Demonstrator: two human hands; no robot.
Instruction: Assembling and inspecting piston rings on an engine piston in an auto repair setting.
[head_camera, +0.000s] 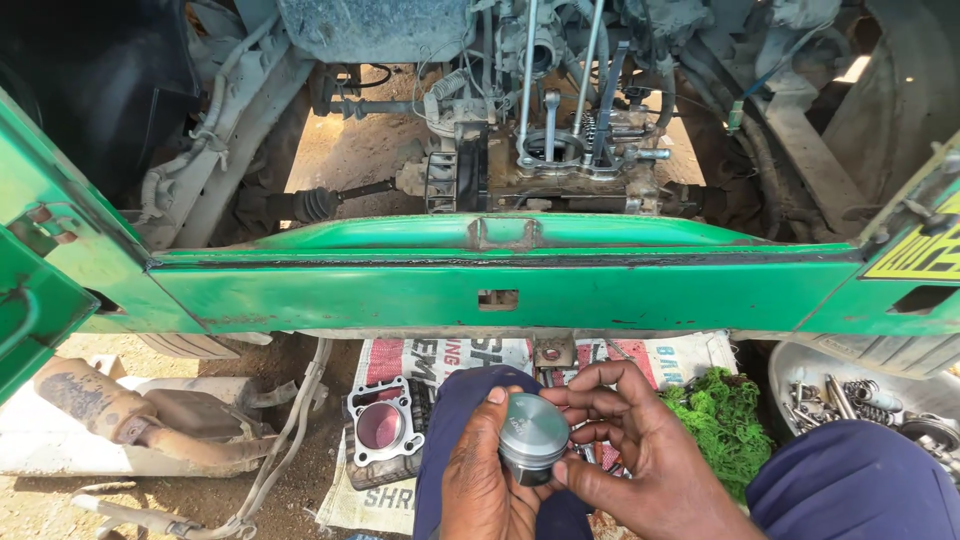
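Head view, items listed left to right. Exhaust pipe (120, 415): rusty, lying on the ground at lower left. Cylinder block (381, 428): grey, finned, bore facing up, resting on a printed sack (440, 360) just left of the hands. Left hand (485, 470): fingers curled and clamped on the piston, index fingertip (496, 396) on the upper left rim, the rest wrapped around its left side. Piston (533, 437): short silver cylinder held between both hands, low in the middle of the frame, over a dark blue trouser knee; flat crown tilted up toward the camera, long axis running from the crown down and away, skirt end hidden in the palms. Right hand (640, 455): fingers spread moderately, thumb pressed against the lower right side of the piston, index and middle fingers arched over its top edge, touching the rim. Green cloth (715, 415): bunched, just right of the right hand. Metal basin (870, 395): far right, holding springs and small parts. Green vehicle frame (500, 275): crosses the whole view above, engine parts (550, 150) behind it.
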